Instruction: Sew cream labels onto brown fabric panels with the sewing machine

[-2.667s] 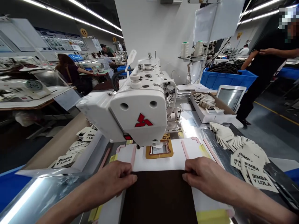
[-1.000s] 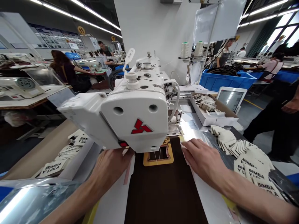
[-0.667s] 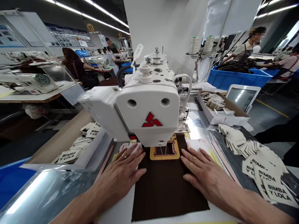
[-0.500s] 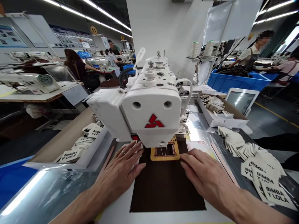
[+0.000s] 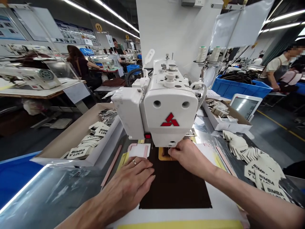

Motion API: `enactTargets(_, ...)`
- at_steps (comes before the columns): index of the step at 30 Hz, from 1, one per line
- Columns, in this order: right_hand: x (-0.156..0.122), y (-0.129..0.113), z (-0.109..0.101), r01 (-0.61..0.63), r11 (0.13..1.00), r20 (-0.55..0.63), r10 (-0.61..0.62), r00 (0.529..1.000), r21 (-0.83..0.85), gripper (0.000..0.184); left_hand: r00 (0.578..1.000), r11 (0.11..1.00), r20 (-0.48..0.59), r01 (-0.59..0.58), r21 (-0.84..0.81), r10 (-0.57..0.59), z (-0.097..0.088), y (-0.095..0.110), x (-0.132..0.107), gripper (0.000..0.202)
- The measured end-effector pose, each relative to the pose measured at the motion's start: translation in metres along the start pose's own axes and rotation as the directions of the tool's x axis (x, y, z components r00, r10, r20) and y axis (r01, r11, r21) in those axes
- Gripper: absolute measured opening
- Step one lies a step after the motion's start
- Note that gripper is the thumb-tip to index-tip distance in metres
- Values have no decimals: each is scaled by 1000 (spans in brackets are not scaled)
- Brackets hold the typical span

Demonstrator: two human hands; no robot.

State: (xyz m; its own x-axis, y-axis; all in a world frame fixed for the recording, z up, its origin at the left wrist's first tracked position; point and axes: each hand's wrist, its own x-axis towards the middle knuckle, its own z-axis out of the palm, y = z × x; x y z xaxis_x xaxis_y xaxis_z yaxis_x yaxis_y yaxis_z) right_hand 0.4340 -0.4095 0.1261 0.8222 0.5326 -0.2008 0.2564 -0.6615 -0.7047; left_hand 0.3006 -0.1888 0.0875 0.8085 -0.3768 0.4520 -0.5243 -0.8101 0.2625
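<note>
A white sewing machine head (image 5: 170, 111) with a red emblem stands in front of me. Under it lies a dark brown flat panel (image 5: 178, 187), with a yellow frame (image 5: 164, 158) pressed on its far end. My left hand (image 5: 135, 178) rests flat, fingers stretched, at the panel's left edge, holding nothing. At the needle area, my right hand (image 5: 188, 156) has thumb and fingers pinched together over the frame's right part. A thin sewing thread (image 5: 170, 155) shows at those fingertips; the needle itself is hidden.
White labels printed BIMBA Y LOLA fill a box (image 5: 105, 152) on the left and lie fanned out (image 5: 264, 175) on the right. Another label box (image 5: 228, 125) and a tablet-like screen (image 5: 246, 106) stand behind. Blue bin (image 5: 240, 87) and co-workers are farther back.
My right hand has moved from the panel's right edge up to the needle area and closed in a pinch. My left hand has slid back slightly toward me. The view has shifted.
</note>
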Motion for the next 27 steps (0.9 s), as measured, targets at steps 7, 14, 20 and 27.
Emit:
enactTargets(7,-7,-4,-4,-112,971,87,96,992,209,26,999,997,13,-38,72,37,-14,8,18,19)
enactTargets(14,-5,-9,6,-156,947,134,122,983,281,22,999,996,33,-38,78,35,-17,9,15,22)
enactTargets(20,-13,1,5,-209,804,210,107,972,557,22,998,992,63,-33,121,25,-11,2,-4,28)
enactTargets(27,-104,-36,18,76,887,410,-285,866,455,44,998,985,62,8,173,-19,-2,-9,-6,29)
